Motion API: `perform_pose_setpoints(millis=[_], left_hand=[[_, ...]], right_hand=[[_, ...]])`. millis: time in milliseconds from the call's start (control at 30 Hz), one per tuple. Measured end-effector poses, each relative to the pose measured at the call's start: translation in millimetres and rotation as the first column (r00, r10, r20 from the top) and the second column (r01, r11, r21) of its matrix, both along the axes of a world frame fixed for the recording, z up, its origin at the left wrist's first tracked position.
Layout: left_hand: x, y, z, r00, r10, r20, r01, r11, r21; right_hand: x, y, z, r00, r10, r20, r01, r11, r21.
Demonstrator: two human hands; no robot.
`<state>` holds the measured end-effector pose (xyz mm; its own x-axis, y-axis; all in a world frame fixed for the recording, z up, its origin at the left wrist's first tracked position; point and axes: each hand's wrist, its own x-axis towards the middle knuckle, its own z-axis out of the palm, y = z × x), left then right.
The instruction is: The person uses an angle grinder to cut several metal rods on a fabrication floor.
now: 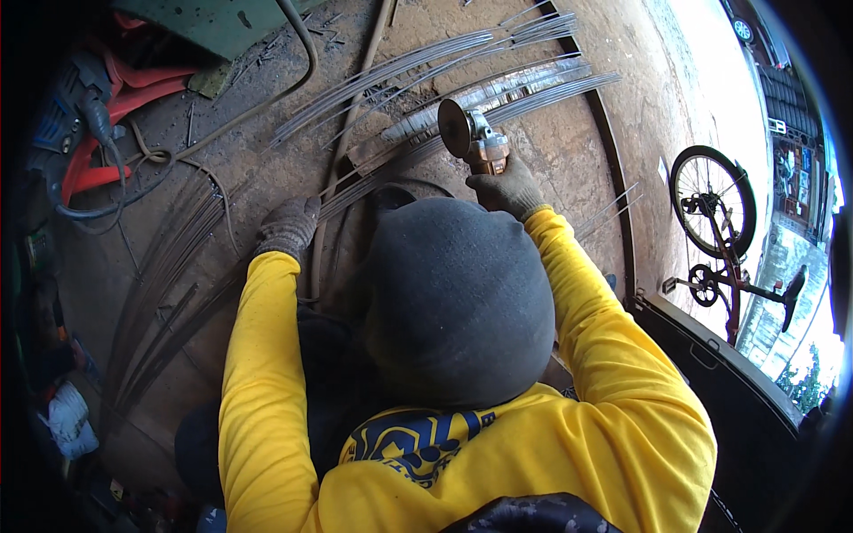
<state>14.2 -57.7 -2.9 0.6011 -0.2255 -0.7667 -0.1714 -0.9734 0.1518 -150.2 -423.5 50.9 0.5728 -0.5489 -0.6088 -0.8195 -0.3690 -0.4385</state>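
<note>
one right hand (511,188), gloved, is wrapped round an angle grinder (488,153), its disc (454,127) in front of a bundle of thin metal rods (404,163); the left hand (289,226) lies on those rods, whether clenched i can't tell. more rods (400,64) spread across the brown floor (555,147), a bicycle (734,275) off to the right.

Floor (569,158): brown, grimy, stained. Narrow dark strip (617,178) runs along its right edge; black panel (742,426) with handle at the lower-right corner. Green metal housing (204,27), upper-left. Beyond right edge: glaring daylight, pale ground (666,80), bicycle (731,266).
</note>
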Motion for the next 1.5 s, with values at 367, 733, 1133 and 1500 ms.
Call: perform_pose_setpoints(millis=[367, 733, 1133, 1500], left_hand=[[-2, -4, 6, 1.0, -0.001, 0.002, 0.001, 1.0, -0.013], [-1, -2, -4, 1.0, -0.013, -0.009, 0.013, 0.999, 0.033], [0, 0, -6, 1.0, -0.013, -0.022, 0.013, 1.0, 0.025], [-4, -5, 0, 1.0, 0.007, 0.009, -0.007, 0.999, 0.039]], right_hand=[[3, -4, 13, 0.998, 0.057, -0.014, -0.056, 0.996, 0.07], [12, 1, 13, 0.991, 0.104, -0.079, -0.1, 0.993, 0.06], [18, 9, 29, 0.983, 0.118, -0.144, -0.115, 0.993, 0.029], [16, 0, 6, 0.989, 0.141, -0.049, -0.141, 0.99, -0.005]])
